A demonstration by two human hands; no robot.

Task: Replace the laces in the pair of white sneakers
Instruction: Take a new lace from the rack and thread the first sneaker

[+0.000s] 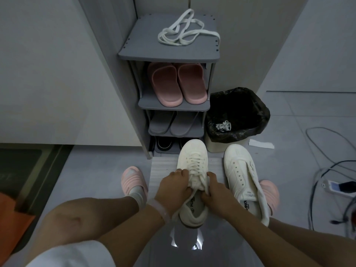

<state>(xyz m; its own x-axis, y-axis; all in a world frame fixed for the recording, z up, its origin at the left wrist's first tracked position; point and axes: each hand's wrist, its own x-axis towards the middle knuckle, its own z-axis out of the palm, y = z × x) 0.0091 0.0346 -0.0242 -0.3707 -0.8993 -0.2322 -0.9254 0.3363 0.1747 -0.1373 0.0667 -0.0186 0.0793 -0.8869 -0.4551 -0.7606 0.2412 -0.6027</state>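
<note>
Far left, a dark mat (19, 170) lies on the floor with an orange bag (9, 224) near it at the frame edge; a bare knee (71, 216) and a foot in a pink slipper (133, 180) sit left of centre; left hand (173, 186) with a pale bracelet (160, 209) on the wrist, fingers curled, grasping the lace ends and tongue area of the laced sneaker (192, 160); that sneaker stands on a white foam sheet (163, 166) on the floor, toe pointing far toward the shoe rack (169, 54), heel near the person; right hand (214, 189) just beside the left, fingers curled round the same lace (203, 186) at the top eyelets, both hands touching the shoe; above, on the rack's top shelf, a loose white lace (185, 31) lies in a tangle; second shelf holds pink slippers (177, 83), third holds grey slippers (173, 124), bottom holds dark shoes (163, 144), partly hidden; right of the laced one, the second sneaker (242, 174) lies on the floor with bare eyelets and no lace, toe far, its heel side resting against another pink slipper (269, 191); far of it a bin (237, 116) with a black liner holds a bunched white lace (223, 125); a white paper scrap (261, 144) lies on the floor beside the bin; far right, grey cables (327, 151) loop across the tiles near a power strip (339, 186).
</note>
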